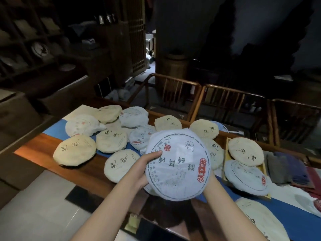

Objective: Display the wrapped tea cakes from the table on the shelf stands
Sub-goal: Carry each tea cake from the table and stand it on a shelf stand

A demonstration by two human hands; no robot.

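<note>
**Both hands lift one wrapped tea cake above a crowded worktop**

While many paper-wrapped discs lie below, a person holds a large white wrapped tea cake [178,164] up in front of the camera, tilted so its printed face shows: grey ring text, dark characters and a red oval label. The left hand [147,168] has its grip clamped on the cake's left edge, thumb curled over the front face and the other fingers behind. The right hand [211,184] is mostly hidden behind the cake's lower right edge; it seems to support the cake from behind, but whether its fingers curl around it cannot be told.

Beneath the raised cake runs a long wooden worktop [83,168] with a blue cloth [295,216] laid along it. Cream-coloured wrapped cakes [74,150] with dark brush lettering lie flat toward the left end, some touching or overlapping, and two whiter ones [133,116] sit near the far edge. Toward the right end, one cream cake [245,151] rests partly on a white cake [246,177], both lying on a shallow wooden tray [226,148]. Another cream cake [260,221] lies at the near right corner. Folded dark cloths [286,169] sit just beside the tray, further right.

Wooden chairs [182,94] stand along the far edge. A dim wooden shelf unit [26,47] at the far left holds a few round shapes, too dark to identify.
</note>
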